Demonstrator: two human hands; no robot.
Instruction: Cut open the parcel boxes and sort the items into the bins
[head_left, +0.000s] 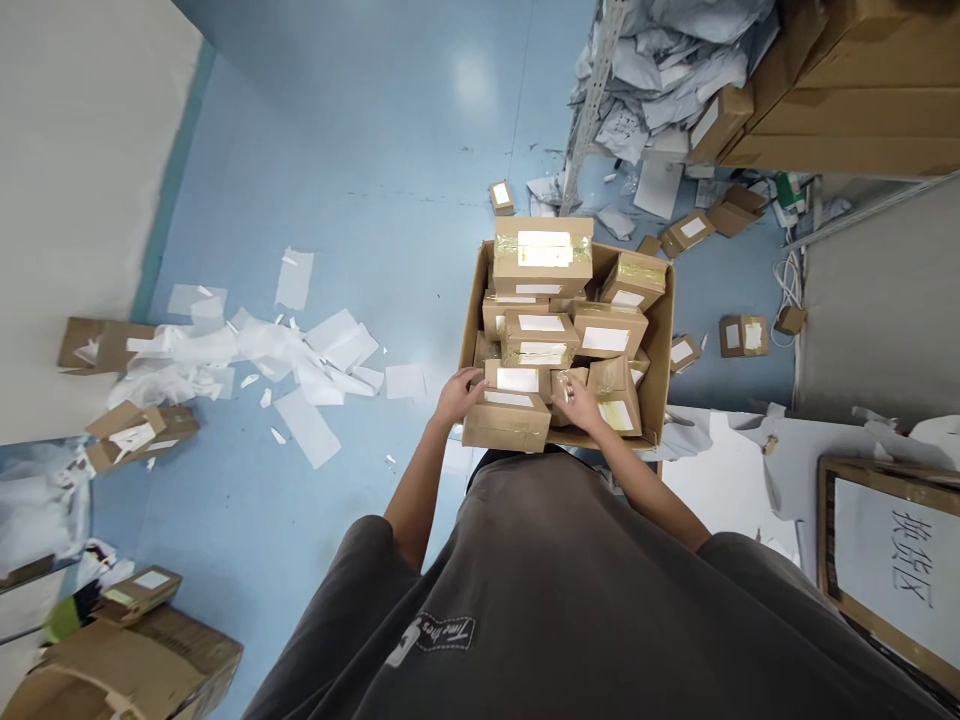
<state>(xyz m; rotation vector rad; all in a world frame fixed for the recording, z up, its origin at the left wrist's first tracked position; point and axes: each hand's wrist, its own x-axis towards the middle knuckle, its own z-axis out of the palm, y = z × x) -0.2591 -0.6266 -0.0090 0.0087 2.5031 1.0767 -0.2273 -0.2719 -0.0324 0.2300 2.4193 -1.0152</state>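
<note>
A large open carton [661,340] full of small taped cardboard boxes with white labels stands against my front. My left hand [459,396] is at its near left corner, fingers bent against the left end of a front cardboard box [506,428]. My right hand [579,402], with a ring on a finger, reaches among the boxes at that box's right end, fingers curled. Just behind the front box lies another labelled box [517,379]; which of the two each fingertip presses is partly hidden. A bigger taped box [543,262] sits on top at the far side.
Torn paper sheets [322,350] and opened boxes [142,435] litter the blue floor at left. A metal rack [592,110] with grey mailing bags [667,70] stands at far right. Small boxes [744,336] and a white cable [786,285] lie on the floor at right.
</note>
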